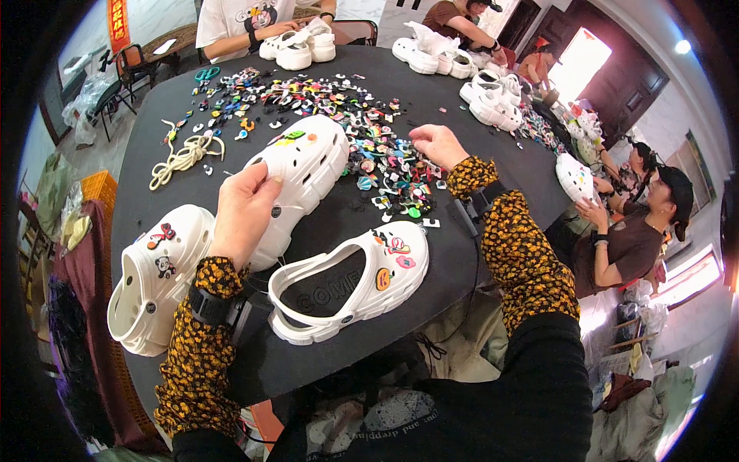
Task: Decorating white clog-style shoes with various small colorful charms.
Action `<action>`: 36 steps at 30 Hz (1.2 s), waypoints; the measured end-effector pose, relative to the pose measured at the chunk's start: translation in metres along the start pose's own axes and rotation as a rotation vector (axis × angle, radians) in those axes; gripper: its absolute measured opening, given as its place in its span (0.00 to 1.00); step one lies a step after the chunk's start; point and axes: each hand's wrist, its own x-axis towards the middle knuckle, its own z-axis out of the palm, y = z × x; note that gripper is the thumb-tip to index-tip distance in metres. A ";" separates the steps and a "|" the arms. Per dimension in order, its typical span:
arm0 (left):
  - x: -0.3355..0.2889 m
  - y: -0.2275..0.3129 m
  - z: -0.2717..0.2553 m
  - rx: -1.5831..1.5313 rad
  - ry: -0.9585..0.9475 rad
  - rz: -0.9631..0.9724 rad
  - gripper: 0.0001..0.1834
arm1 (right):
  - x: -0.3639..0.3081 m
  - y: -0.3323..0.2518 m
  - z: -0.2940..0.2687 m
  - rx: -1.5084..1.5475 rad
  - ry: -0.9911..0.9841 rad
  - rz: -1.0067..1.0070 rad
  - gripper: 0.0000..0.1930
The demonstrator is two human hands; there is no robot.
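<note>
My left hand [242, 215] grips a white clog [312, 169] tilted up over the table, thumb on its upper. Green and orange charms sit in the clog's holes near the toe. Above the right edge of the charm pile [385, 154], my right hand [440, 146] has its fingers curled together; whatever is between them is too small or hidden to name. A second white clog [408, 266] with several charms lies nearest me, its heel strap toward me. Left of my left forearm rests another white clog [158, 285], carrying a red charm and a panda charm.
A cream cord bundle [185, 160] lies on the black table [477, 208] left of the charms. More white clogs [296, 50] stand at the far side, where people work. At the right, a person holds a decorated clog [575, 177]. An orange crate [98, 189] stands beyond the left edge.
</note>
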 end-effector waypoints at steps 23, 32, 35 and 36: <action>-0.001 -0.004 -0.002 -0.253 -0.113 -0.093 0.14 | -0.024 0.026 -0.017 -0.305 -0.174 -0.223 0.10; -0.003 0.006 -0.001 -0.275 -0.089 -0.105 0.12 | 0.001 -0.006 0.037 -0.203 -0.194 -0.397 0.18; -0.003 0.007 -0.001 -0.276 -0.067 -0.097 0.11 | 0.003 -0.009 0.040 -0.261 -0.292 -0.457 0.21; -0.002 0.006 -0.002 -0.271 -0.072 -0.100 0.11 | 0.005 -0.010 0.039 -0.277 -0.281 -0.476 0.20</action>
